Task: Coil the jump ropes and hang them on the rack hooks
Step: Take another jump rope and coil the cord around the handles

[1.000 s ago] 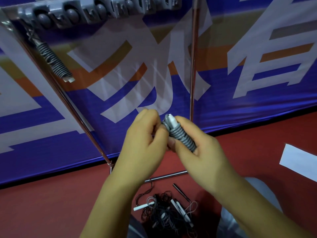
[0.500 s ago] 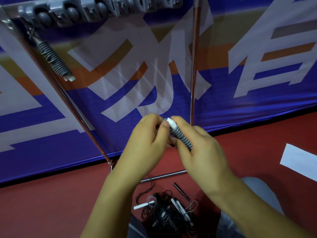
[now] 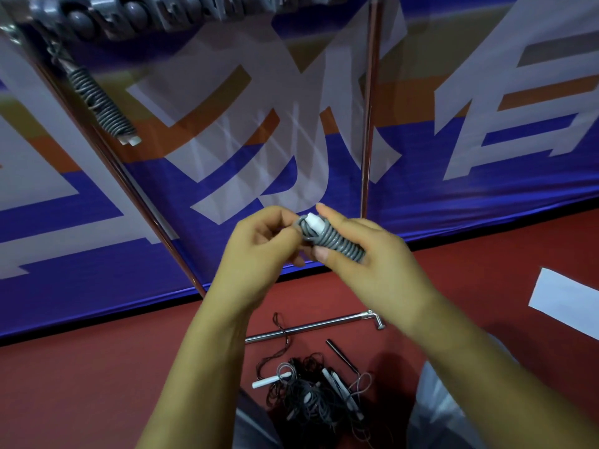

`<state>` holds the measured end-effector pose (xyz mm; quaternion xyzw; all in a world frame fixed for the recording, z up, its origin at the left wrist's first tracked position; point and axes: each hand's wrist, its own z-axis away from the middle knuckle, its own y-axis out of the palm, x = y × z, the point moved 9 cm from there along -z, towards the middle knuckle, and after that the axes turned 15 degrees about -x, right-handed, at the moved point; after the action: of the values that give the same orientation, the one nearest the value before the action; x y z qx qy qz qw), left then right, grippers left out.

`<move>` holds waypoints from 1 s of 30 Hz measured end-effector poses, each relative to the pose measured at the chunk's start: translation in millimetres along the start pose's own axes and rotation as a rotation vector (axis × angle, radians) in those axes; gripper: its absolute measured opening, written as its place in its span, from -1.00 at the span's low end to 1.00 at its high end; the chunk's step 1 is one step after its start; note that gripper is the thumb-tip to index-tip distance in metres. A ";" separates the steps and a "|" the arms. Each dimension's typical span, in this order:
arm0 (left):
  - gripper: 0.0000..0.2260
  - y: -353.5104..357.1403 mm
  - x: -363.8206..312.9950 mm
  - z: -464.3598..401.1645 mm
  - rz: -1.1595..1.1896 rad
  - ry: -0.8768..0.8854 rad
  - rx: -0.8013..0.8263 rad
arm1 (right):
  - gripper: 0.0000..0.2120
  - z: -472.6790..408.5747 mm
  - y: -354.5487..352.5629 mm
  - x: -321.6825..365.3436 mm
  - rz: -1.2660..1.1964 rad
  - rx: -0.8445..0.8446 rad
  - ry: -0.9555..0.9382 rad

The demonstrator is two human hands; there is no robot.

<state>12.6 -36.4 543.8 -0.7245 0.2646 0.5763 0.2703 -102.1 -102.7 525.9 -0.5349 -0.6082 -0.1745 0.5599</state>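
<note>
Grey rope coil (image 3: 334,242) held between two hands before a rack.

Right hand (image 3: 372,264) fingers (image 3: 322,254) curl round the coil wound on its white handle; left hand (image 3: 256,254) fingers pinch the cord at the coil's upper end. Behind stands a chrome rack (image 3: 368,124) against a blue, white and orange banner (image 3: 486,189). One coiled rope (image 3: 100,102) hangs from the hook bar (image 3: 136,14) at upper left. Below, a tangle of ropes (image 3: 311,396) lies on the red floor (image 3: 81,384).
</note>
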 end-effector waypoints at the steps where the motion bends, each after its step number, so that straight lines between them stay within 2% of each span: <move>1: -0.92 0.4 2.1 -0.3 0.072 -0.023 0.017 | -0.49 -2.3 -0.8 -1.6 -0.061 0.036 0.040; 4: -0.93 6.5 9.6 -0.8 0.217 -0.110 0.063 | -0.57 -5.2 -1.9 -1.3 -0.192 0.071 0.067; 8: -0.94 10.8 12.5 -1.3 0.192 -0.146 0.067 | -0.66 -0.8 -3.9 -6.1 -0.271 -0.025 0.080; 17: -0.83 3.5 0.9 -0.7 -0.026 0.006 0.033 | -0.60 -1.3 -13.3 -3.6 -0.088 -0.101 -0.011; 22: -0.84 -2.3 5.8 -2.6 0.019 -0.073 -0.064 | -0.56 0.9 -11.7 -1.8 0.000 -0.103 -0.042; 30: -0.87 -3.0 4.4 -2.6 0.051 -0.033 -0.151 | -0.55 -3.7 -15.3 0.3 0.036 -0.132 -0.066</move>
<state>17.3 -36.4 540.2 -0.7263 0.2344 0.6130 0.2044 -113.1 -111.2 533.3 -0.5871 -0.6037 -0.1864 0.5060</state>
